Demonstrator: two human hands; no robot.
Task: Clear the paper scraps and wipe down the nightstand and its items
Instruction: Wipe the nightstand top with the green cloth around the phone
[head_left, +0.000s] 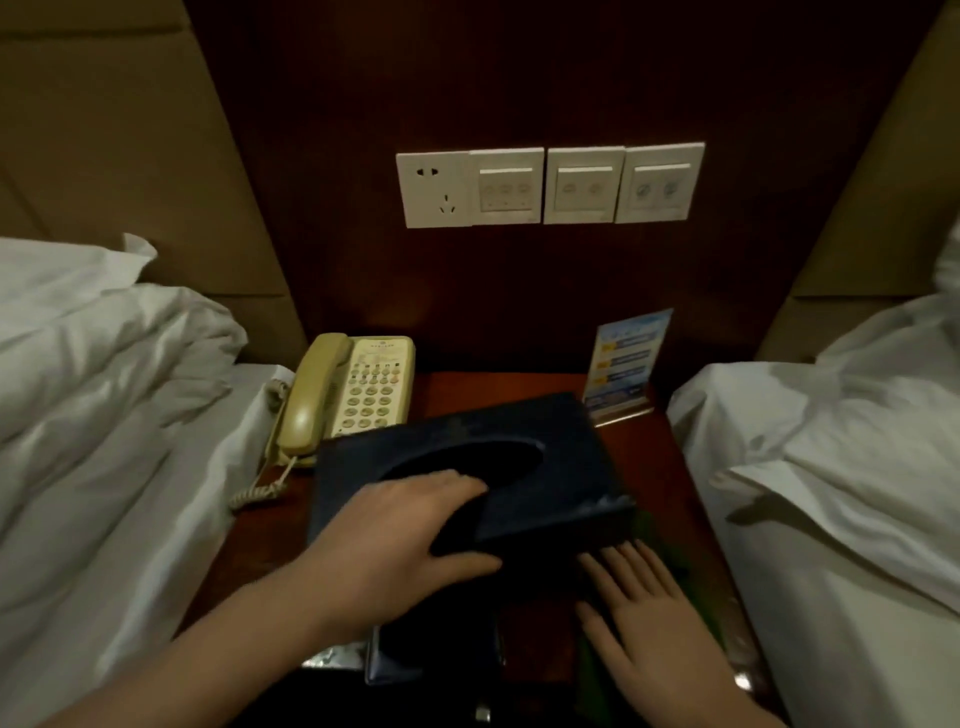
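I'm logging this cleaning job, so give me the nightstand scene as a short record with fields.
setting: nightstand between two beds
left hand: grips the dark tissue box at its oval opening, box tilted
right hand: flat, fingers straight, on a green cloth beside the box
back left: beige phone
back right: upright blue card stand
paper scraps: none clearly visible

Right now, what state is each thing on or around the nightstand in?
Tissue box: tilted, lifted at the near side, oval opening dark.
Left hand: grips the tissue box, fingers in its opening.
Right hand: flat on a green cloth on the nightstand.
Phone: handset on cradle.
Sign card: upright in its stand.
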